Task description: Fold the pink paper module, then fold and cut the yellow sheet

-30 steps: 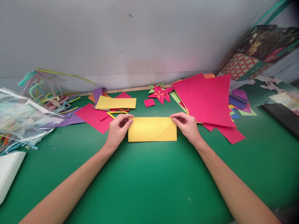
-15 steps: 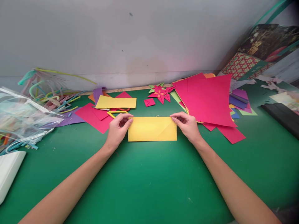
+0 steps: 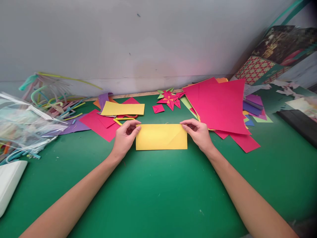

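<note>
A yellow sheet of paper (image 3: 160,137), a wide rectangle with a faint diagonal crease toward its lower right, is held upright or tilted over the green table. My left hand (image 3: 125,137) pinches its upper left corner between thumb and fingers. At the upper right corner, my right hand (image 3: 198,132) grips it the same way. Just behind the left hand lie scissors with yellow and red handles (image 3: 123,119), partly covered by a yellow paper strip (image 3: 123,108). Beyond the sheet are a folded red paper star (image 3: 169,99) and a small folded red square (image 3: 158,108).
Red sheets (image 3: 220,105) are stacked at the right, near a black case (image 3: 297,125). To the left are a clear plastic bag (image 3: 27,119), colourful pipe cleaners or straws (image 3: 59,102) and a white object (image 3: 11,181). A patterned bag (image 3: 262,70) stands at the back right.
</note>
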Demonstrator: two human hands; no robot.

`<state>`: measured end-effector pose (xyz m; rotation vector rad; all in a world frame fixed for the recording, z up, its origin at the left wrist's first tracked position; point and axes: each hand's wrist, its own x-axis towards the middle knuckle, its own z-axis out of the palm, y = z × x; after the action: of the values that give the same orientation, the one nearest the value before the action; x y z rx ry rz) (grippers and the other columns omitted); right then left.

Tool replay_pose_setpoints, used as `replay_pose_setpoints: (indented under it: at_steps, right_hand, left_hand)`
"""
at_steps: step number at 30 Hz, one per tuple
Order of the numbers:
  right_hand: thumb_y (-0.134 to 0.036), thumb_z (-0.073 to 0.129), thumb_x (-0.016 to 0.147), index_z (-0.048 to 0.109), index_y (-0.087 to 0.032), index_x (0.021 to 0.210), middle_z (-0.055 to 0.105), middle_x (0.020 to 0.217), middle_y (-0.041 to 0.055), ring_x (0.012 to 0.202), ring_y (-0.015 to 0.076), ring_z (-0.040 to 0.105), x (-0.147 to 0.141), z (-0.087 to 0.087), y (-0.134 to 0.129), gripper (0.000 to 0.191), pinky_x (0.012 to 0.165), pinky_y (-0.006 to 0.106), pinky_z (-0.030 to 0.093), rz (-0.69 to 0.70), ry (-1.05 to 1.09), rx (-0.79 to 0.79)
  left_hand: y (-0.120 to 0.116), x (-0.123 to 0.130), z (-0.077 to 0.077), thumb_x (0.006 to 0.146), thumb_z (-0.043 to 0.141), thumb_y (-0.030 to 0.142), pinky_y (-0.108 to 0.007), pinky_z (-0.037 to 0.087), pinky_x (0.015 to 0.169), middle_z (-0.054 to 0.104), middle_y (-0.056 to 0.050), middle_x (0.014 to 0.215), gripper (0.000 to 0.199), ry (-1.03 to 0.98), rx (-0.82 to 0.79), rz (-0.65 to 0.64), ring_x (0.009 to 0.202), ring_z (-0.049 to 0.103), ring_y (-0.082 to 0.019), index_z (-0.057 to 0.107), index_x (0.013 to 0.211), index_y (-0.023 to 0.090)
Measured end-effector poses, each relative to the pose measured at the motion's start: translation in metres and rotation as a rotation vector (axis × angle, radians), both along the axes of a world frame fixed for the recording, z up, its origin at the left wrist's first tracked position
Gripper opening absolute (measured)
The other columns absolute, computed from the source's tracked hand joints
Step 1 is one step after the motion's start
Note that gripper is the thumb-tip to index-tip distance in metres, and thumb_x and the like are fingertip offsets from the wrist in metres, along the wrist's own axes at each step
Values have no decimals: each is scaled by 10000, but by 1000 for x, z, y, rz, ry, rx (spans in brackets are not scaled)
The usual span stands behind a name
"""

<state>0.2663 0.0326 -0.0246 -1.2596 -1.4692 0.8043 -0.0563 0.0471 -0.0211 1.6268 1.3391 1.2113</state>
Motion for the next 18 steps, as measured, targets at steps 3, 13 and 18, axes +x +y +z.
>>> replay_pose_setpoints:
  at_steps: [3, 13, 18]
  right_hand:
    - [-428, 787, 882, 770, -265, 1132, 754, 1031, 52, 899, 225, 686, 0, -2, 0, 300, 782, 355, 567, 61, 58, -64]
    - [-455, 891, 748, 756, -210, 989, 749, 837, 38, 789, 210, 699, -3, 1, 0, 369, 739, 344, 591, 27, 208, -197]
    - [-436, 892, 759, 771, -220, 910, 751, 846, 33, 798, 206, 692, -3, 7, -4, 290, 765, 350, 589, 26, 242, -163]
  left_hand:
    - [1, 0, 0, 924, 726, 398, -275, 485, 718, 683, -30, 930, 241, -15, 3, 2, 817, 618, -169, 732, 1081, 215]
    - [2, 0, -1, 920, 717, 420, -280, 494, 715, 693, -49, 972, 266, -35, 10, 4, 826, 623, -178, 716, 1074, 203]
    - [1, 0, -1, 909, 731, 431, -280, 506, 734, 693, -54, 979, 297, -53, 32, 45, 832, 621, -171, 710, 1083, 191]
